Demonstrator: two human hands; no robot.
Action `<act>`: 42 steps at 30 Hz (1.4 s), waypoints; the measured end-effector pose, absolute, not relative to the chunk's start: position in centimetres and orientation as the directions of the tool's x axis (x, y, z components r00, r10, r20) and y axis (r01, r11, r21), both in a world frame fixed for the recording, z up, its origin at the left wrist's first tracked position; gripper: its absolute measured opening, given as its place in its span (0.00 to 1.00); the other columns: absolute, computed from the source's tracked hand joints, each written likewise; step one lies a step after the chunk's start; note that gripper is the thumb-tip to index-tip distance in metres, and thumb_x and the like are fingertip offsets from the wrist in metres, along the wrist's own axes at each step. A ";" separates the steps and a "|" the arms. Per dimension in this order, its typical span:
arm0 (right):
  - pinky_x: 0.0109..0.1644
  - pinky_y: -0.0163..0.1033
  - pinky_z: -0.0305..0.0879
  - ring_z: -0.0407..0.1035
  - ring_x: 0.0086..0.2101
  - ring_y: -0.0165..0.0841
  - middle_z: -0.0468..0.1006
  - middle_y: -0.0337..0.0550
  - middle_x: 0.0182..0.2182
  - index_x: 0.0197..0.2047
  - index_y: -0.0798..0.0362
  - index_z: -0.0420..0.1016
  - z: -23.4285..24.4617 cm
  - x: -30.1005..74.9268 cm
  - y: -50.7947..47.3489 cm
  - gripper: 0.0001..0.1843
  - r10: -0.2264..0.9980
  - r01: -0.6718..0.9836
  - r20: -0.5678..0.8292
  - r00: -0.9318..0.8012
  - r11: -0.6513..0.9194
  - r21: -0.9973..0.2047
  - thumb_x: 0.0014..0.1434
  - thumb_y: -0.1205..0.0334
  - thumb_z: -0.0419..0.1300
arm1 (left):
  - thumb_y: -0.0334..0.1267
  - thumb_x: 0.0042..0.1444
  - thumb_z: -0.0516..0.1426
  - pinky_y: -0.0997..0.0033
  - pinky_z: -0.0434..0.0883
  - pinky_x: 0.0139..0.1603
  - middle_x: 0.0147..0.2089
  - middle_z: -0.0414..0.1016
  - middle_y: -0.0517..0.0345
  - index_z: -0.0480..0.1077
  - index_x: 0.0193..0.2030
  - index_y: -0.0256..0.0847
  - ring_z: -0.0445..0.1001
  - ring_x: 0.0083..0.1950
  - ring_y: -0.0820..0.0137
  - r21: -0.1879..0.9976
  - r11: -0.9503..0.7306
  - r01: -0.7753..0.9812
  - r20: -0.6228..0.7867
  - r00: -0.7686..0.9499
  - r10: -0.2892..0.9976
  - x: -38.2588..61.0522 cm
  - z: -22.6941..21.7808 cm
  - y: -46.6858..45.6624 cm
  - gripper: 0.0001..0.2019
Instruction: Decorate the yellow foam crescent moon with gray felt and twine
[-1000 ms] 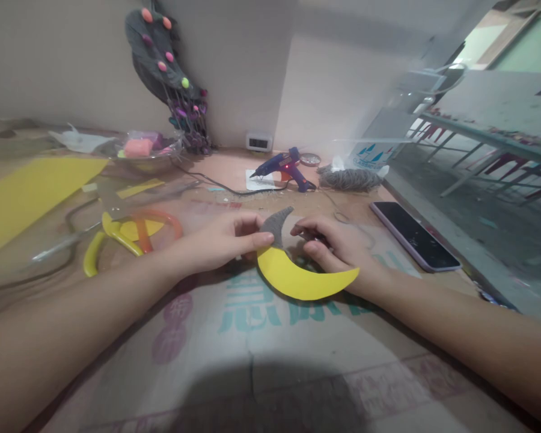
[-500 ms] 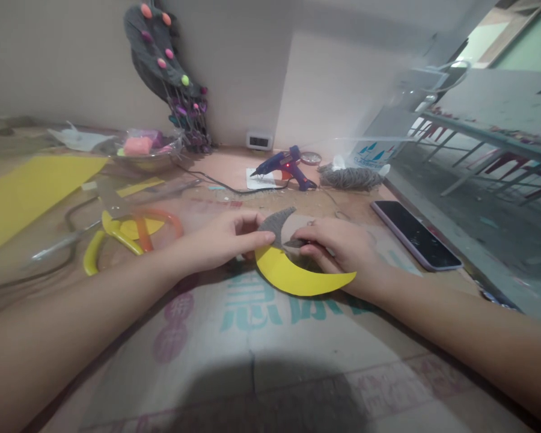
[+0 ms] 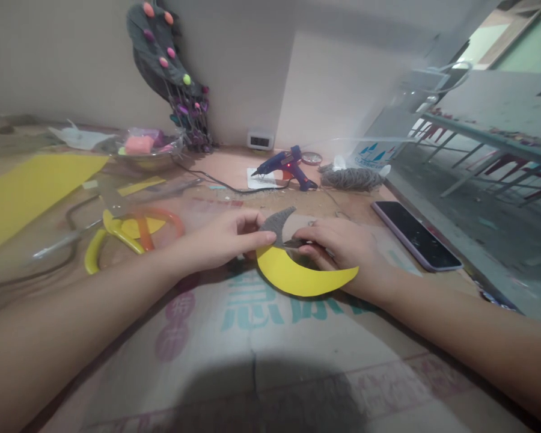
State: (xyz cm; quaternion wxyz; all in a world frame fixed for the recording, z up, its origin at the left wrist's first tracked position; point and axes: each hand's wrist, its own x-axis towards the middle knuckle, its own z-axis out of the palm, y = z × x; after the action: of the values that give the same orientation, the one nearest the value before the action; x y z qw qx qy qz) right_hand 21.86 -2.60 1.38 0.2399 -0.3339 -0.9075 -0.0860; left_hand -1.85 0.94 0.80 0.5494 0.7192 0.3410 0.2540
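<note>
A yellow crescent moon cutout (image 3: 300, 278) hangs just over the cardboard, its upper horn covered in grey yarn (image 3: 277, 225). My left hand (image 3: 241, 237) pinches it at the edge of the wrapped part, thumb on top and fingers behind. Inside the crescent's curve, my right hand (image 3: 331, 243) is closed on a small dark grey piece (image 3: 293, 243), which looks like the yarn's working end. The crescent's lower horn reaches across in front of my right wrist and is bare yellow.
Behind my hands stand a blue glue gun (image 3: 282, 167), its red light lit, and a grey yarn bundle (image 3: 354, 177). A phone (image 3: 417, 236) lies at right. Scissors (image 3: 117, 231) and a yellow sheet (image 3: 31, 189) lie at left. A decorated grey crescent (image 3: 155, 51) hangs on the wall.
The crescent's lower horn has tipped up very slightly. Both hands keep nearly the same place and grip.
</note>
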 end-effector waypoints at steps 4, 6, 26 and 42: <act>0.33 0.37 0.55 0.67 0.29 0.32 0.75 0.42 0.27 0.42 0.55 0.75 1.3 21.9 -2.5 0.15 0.556 0.651 0.506 -0.660 0.759 0.015 0.68 0.57 0.50 | 0.49 0.57 0.58 0.79 0.61 0.26 0.27 0.65 0.65 0.65 0.33 0.38 0.64 0.27 0.78 0.964 -0.171 0.203 0.000 0.645 0.765 -1.9 0.7 1.0 0.15; 0.32 0.37 0.54 0.67 0.29 0.31 0.75 0.42 0.27 0.42 0.55 0.75 1.3 21.9 -2.5 0.14 0.552 0.651 0.508 -0.661 0.759 0.022 0.68 0.57 0.50 | 0.49 0.57 0.58 0.79 0.61 0.25 0.27 0.65 0.65 0.65 0.33 0.38 0.64 0.26 0.78 0.963 -0.168 0.211 -0.006 0.641 0.767 -1.9 0.7 0.9 0.15; 0.31 0.38 0.52 0.63 0.27 0.31 0.74 0.43 0.26 0.41 0.58 0.75 2.4 21.3 -3.3 0.17 0.486 0.629 0.474 -0.734 0.750 0.206 0.69 0.59 0.49 | 0.49 0.57 0.58 0.79 0.59 0.25 0.27 0.63 0.65 0.64 0.32 0.38 0.62 0.27 0.78 0.955 -0.206 0.212 0.025 0.636 0.771 -1.8 0.4 1.1 0.15; 0.32 0.36 0.57 0.66 0.28 0.31 0.75 0.43 0.27 0.41 0.57 0.75 1.5 21.7 -2.8 0.16 0.547 0.666 0.512 -0.663 0.743 0.069 0.68 0.57 0.49 | 0.49 0.57 0.58 0.79 0.59 0.24 0.27 0.64 0.65 0.63 0.32 0.39 0.62 0.26 0.78 0.967 -0.167 0.193 0.003 0.646 0.764 -1.7 0.7 0.9 0.15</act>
State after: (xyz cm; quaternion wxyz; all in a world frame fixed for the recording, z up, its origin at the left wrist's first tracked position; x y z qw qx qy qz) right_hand 21.73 -2.83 1.53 0.2365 -0.3356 -0.9031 -0.1259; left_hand -1.67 0.88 0.74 0.5530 0.7190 0.3328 0.2578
